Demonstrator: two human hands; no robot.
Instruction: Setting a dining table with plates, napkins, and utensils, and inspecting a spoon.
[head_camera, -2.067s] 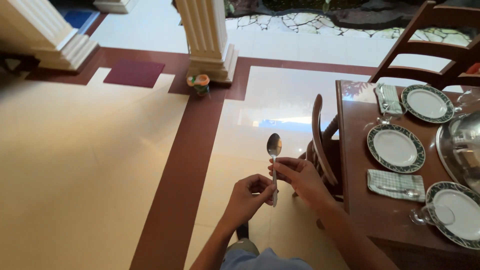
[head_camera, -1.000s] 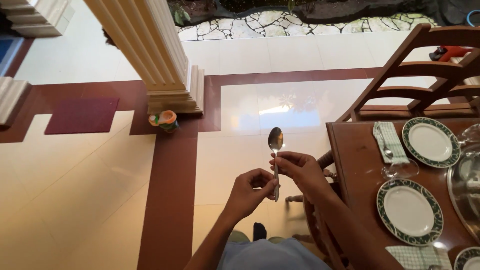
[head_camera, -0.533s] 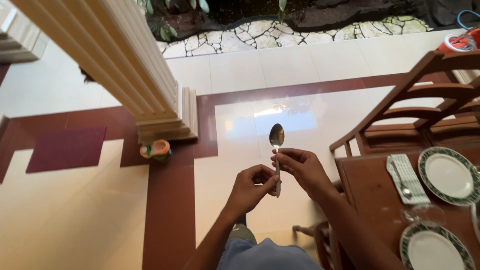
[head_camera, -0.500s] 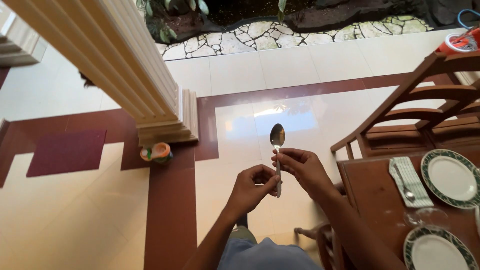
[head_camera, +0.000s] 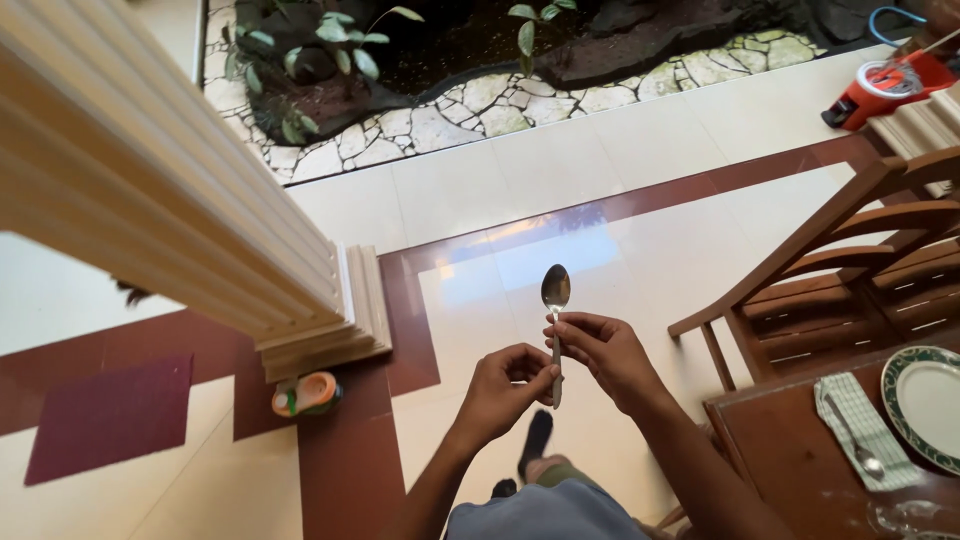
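**A:** What was the biggest thing around the fingers?

**B:** The fluted cream column, well off to the left of them. The pale tiled floor lay below, with a stone-edged garden bed far beyond the fingertips.

**A:** And to the right?

**B:** A wooden chair, then the corner of a dark wooden table, both well apart from the right fingers. On the table were a green-rimmed plate and a checked napkin with a piece of cutlery lying on it.

**A:** Which hand had what?

**B:** Both were on one metal spoon. The right hand was closed in a pinch on the upper handle, just under the bowl. The left hand was curled, its fingertips touching the lower handle.

**A:** How did the spoon sit?

**B:** Upright, bowl above the fingers and the handle's end poking out just below them, in the air over the floor.

**A:** So what was the step in hand?

**B:** I'd judge it as holding and looking the spoon over. Any shift would ask the right pinch to stay firm, since the left was only touching lightly.

**A:** The smallest thing?

**B:** An orange and green object on the floor, left of the left fingers, at the column's base.
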